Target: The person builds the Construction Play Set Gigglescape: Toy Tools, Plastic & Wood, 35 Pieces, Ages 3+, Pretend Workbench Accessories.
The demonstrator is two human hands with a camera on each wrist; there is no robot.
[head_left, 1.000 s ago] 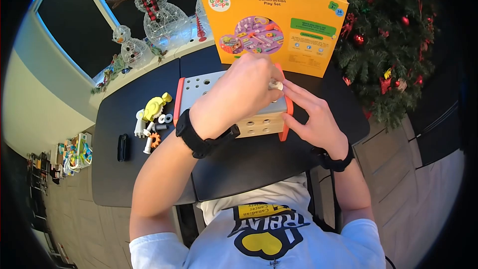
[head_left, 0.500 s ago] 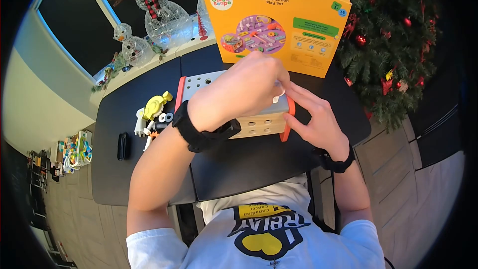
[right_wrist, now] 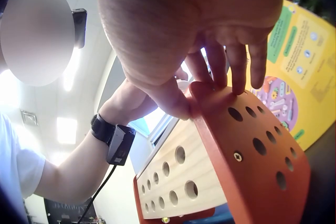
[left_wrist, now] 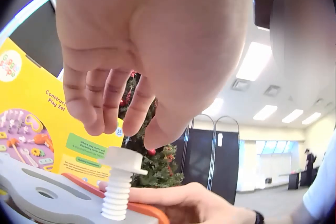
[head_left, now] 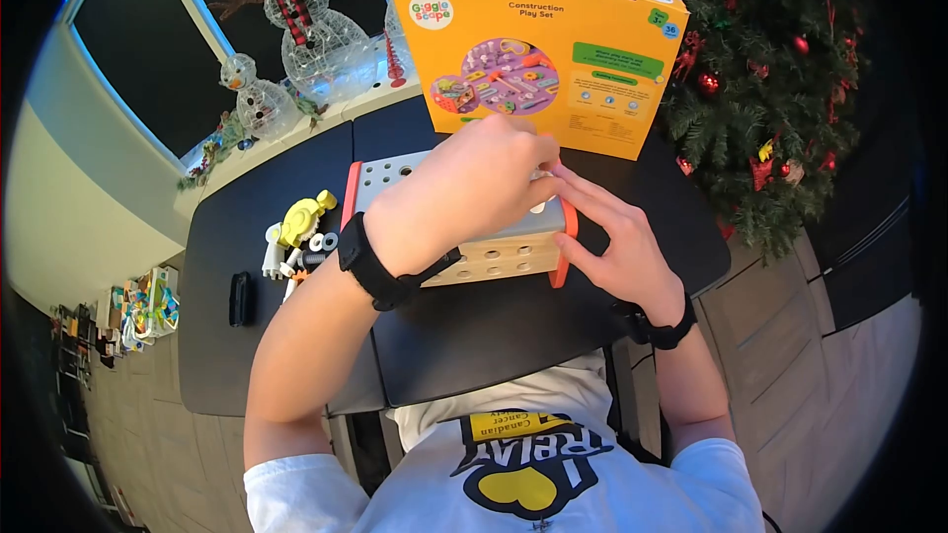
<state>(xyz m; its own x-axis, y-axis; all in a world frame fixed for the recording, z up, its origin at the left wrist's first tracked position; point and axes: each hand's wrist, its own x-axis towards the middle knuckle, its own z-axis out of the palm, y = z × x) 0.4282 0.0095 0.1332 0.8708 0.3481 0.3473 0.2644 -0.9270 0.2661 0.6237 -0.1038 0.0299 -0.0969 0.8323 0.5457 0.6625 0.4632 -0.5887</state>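
Note:
A toy workbench (head_left: 494,259) with a grey perforated top, pale wooden front and orange-red end panels stands on the black table. In the left wrist view, a white plastic bolt (left_wrist: 116,190) stands upright in the top near one end, much of its thread showing above the surface. My left hand (head_left: 469,178) hangs over it, fingers loosely bent and fingertips just above the bolt head. At that same end my right hand (head_left: 630,247) holds the corner of the end panel (right_wrist: 231,145), thumb at the front edge and fingers over the top edge.
A yellow play-set box (head_left: 538,59) stands upright behind the workbench. Left of it lie a yellow toy saw (head_left: 301,222) and several washers and bolts. A small black object (head_left: 240,298) is near the table's left side. A decorated tree (head_left: 760,69) rises at the right.
My left hand's fingers have shifted around the bolt head, which showed beside them earlier. My right hand keeps its place at the end panel. The head view has tilted slightly.

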